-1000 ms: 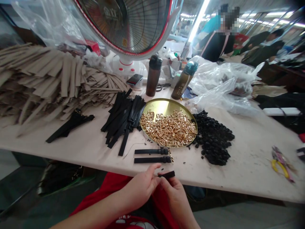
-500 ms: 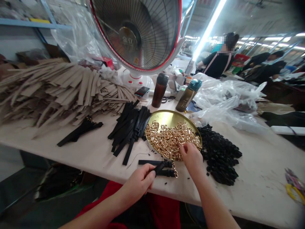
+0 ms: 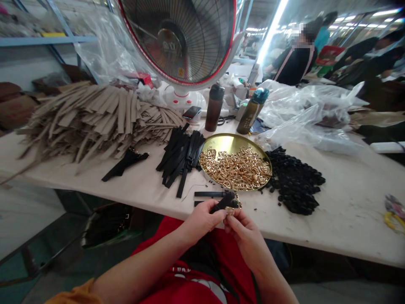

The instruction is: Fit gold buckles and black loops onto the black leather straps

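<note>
My left hand [image 3: 204,219] is closed on a black strap [image 3: 222,202] near the table's front edge. Right beside it, my right hand [image 3: 242,228] pinches a small gold buckle [image 3: 230,210] against the strap's end. Whether the strap passes through the buckle cannot be made out. Just beyond my hands lie two black straps [image 3: 207,194] with gold buckles at their right ends, partly covered by my fingers. A round gold tray [image 3: 228,139] farther back holds a heap of gold buckles [image 3: 240,169].
Black straps [image 3: 182,156] lie left of the tray, and small black pieces [image 3: 297,181] are heaped to its right. Beige strips [image 3: 95,118] fill the left, below a fan [image 3: 177,42]. Two bottles [image 3: 215,107] stand behind. Yellow-handled pliers [image 3: 394,219] lie far right.
My right hand has come back from the tray with a gold buckle and met my left hand at the strap. The view has shifted slightly.
</note>
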Tool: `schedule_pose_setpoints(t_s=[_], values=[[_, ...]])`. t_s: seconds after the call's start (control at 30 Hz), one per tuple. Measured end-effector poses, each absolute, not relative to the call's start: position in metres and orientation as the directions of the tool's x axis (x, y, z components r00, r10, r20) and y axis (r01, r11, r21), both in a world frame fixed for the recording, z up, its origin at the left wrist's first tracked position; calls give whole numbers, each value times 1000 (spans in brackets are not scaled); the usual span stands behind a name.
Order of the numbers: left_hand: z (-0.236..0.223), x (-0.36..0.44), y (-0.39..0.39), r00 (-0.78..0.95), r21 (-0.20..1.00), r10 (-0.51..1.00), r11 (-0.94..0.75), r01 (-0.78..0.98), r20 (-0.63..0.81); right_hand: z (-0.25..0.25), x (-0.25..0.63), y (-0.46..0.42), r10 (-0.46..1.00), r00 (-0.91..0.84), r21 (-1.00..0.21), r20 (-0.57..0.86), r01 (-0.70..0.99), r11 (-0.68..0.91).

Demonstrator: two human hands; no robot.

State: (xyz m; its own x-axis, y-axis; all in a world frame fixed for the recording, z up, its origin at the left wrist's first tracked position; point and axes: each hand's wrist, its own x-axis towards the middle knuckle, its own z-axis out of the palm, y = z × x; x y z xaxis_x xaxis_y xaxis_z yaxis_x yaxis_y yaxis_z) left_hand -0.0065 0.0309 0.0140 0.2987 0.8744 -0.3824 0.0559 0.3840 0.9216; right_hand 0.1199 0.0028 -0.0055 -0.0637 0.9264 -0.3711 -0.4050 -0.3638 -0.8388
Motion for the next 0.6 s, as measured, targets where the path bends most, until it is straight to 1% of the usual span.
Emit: schedule_pose_setpoints(t_s=[0.1, 0.23, 0.3, 0.37, 0.47, 0.6], values=[[19, -10, 24, 302, 913, 862, 396, 100, -407, -4, 123, -4, 927, -102, -809, -361, -461, -366], [23, -11, 18, 351, 909, 843, 410, 73, -408, -2, 126, -11, 884, -291, -652, -367, -598, -467], [21, -11, 16, 350, 919, 852, 385, 81, -388, -4, 124, -14, 866, -329, -604, -377, -621, -499], [17, -11, 15, 328, 938, 878, 328, 116, -348, -9, 120, -15, 870, -273, -602, -410, -636, -483], [8, -11, 14, 310, 957, 910, 230, 176, -276, -19, 116, -16, 877, -128, -620, -464, -660, -425], [3, -15, 13, 292, 942, 937, 89, 323, -189, -29, 120, -14, 853, -67, -637, -517, -635, -436]])
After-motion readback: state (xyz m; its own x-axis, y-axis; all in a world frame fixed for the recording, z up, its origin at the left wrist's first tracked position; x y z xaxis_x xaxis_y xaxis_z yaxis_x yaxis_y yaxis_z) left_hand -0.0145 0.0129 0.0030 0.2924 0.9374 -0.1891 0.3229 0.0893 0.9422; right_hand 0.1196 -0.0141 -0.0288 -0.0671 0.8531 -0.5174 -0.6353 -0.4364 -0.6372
